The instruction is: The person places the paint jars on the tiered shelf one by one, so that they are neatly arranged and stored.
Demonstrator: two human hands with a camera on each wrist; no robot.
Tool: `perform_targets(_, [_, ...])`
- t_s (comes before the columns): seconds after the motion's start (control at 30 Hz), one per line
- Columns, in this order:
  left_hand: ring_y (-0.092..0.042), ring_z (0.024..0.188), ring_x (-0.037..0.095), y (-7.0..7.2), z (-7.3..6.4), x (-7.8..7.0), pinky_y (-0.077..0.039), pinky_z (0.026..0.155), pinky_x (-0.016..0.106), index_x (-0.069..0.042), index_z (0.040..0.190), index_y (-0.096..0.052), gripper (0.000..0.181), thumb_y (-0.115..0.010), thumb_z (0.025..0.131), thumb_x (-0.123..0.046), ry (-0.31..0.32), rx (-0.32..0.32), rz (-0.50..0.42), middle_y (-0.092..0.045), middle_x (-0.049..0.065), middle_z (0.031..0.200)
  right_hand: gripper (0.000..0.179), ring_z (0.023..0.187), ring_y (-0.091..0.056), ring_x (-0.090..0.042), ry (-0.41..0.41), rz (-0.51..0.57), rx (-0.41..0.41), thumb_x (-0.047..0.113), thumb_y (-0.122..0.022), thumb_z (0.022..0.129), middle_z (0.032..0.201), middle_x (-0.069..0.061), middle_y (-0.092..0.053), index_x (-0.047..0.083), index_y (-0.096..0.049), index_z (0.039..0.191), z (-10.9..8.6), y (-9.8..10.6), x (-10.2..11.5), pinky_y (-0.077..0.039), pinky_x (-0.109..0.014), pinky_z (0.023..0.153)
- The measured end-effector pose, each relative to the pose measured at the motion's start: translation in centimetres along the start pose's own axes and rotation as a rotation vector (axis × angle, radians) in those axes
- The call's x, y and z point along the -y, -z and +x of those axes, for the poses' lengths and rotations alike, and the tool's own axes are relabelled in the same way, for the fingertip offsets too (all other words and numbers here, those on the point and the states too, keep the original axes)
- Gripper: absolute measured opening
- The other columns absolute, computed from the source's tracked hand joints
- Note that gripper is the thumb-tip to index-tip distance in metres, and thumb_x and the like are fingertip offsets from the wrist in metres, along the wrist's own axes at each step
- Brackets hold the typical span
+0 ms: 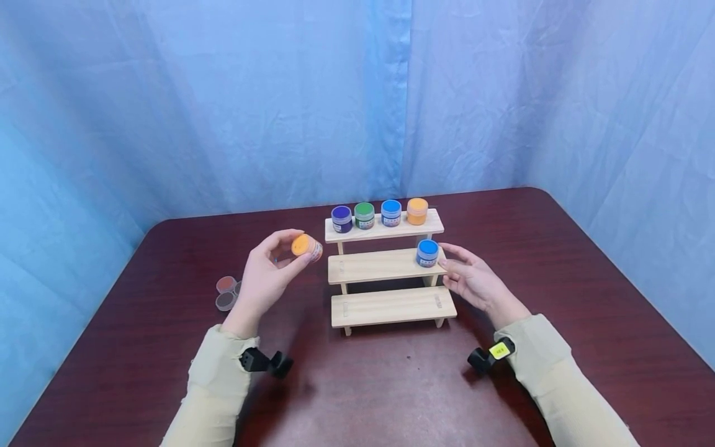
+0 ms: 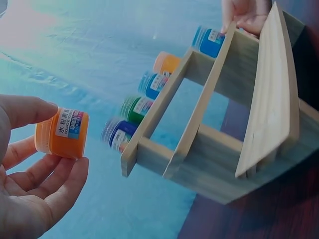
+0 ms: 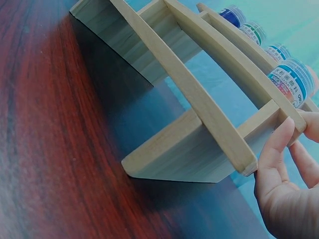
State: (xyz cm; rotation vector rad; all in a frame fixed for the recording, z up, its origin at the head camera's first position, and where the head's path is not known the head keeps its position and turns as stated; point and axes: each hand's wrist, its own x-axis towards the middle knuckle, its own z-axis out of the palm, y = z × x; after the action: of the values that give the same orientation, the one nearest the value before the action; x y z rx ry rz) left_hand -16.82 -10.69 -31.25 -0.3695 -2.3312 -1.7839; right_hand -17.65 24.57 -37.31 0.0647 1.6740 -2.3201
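My left hand (image 1: 265,276) holds an orange paint jar (image 1: 306,246) in the air, left of a three-tier wooden shelf (image 1: 391,304). In the left wrist view, its thumb and fingers pinch the orange jar (image 2: 70,133), whose label faces the camera. At the right end of the middle tier, my right hand (image 1: 472,279) grips the board's end between thumb and fingers. A blue paint jar (image 1: 427,253) stands on that tier, right beside those fingertips. On the top tier are a purple jar (image 1: 342,219), a green jar (image 1: 365,215), another blue jar (image 1: 391,213) and another orange jar (image 1: 417,211).
Left of the shelf, partly behind my left wrist, a reddish-brown-topped jar (image 1: 226,284) and a dark-topped jar (image 1: 226,302) stand on the dark red table (image 1: 391,385), with another partly hidden. Blue curtains (image 1: 279,105) hang behind the table and along its sides.
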Motion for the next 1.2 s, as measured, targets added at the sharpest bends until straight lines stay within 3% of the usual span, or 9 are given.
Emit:
perform_targets(0.3, [-0.061,0.091,0.005,-2.2,1.1,-0.5,-0.054,0.081,0.020,0.000,0.119,-0.059,0.040,-0.072,0.082,-0.005,-0.036,0.031,-0.033,-0.063,0.015,0.109,0.032,0.070,-0.056,-0.005,0.001,0.014,-0.001,0.006,-0.053,0.095,0.091,0.004,-0.062,0.018,-0.044,0.123,0.0,0.1,0.0,-0.050,-0.015,0.066])
perform_targets(0.53, [-0.062,0.097,0.016,-3.9,1.8,-0.9,-0.054,0.084,0.024,-0.001,0.119,-0.059,0.038,-0.071,0.083,-0.005,-0.043,0.059,-0.062,-0.064,0.016,0.112,0.030,0.070,-0.056,-0.005,0.003,0.016,0.003,0.006,-0.053,0.096,0.091,0.005,-0.062,0.019,-0.045,0.121,-0.1,0.1,0.0,-0.050,-0.015,0.066])
perform_targets(0.8, [-0.062,0.100,0.023,-5.6,2.4,-0.9,-0.054,0.088,0.035,-0.003,0.119,-0.060,0.039,-0.072,0.083,-0.009,-0.048,0.091,-0.023,-0.064,0.014,0.113,0.028,0.070,-0.056,-0.005,-0.001,0.020,0.002,0.007,-0.053,0.096,0.090,0.004,-0.061,0.020,-0.045,0.120,-0.1,0.2,0.0,-0.050,-0.015,0.065])
perform_targets(1.0, [-0.062,0.096,0.021,-7.2,2.6,-0.7,-0.052,0.083,0.028,-0.004,0.118,-0.062,0.039,-0.074,0.082,-0.012,-0.050,0.124,-0.029,-0.063,0.012,0.112,0.031,0.071,-0.056,-0.005,0.003,0.017,0.005,0.006,-0.052,0.096,0.090,0.005,-0.062,0.018,-0.044,0.123,-0.1,0.2,0.0,-0.050,-0.015,0.066])
perform_targets(1.2, [-0.060,0.098,0.018,-8.7,2.8,-0.5,-0.054,0.084,0.030,-0.007,0.118,-0.062,0.041,-0.076,0.081,-0.018,-0.016,0.163,-0.025,-0.063,0.007,0.113,0.033,0.071,-0.056,-0.004,0.005,0.010,0.009,0.006,-0.052,0.096,0.092,0.005,-0.062,0.017,-0.042,0.125,-0.1,0.4,0.1,-0.050,-0.015,0.067])
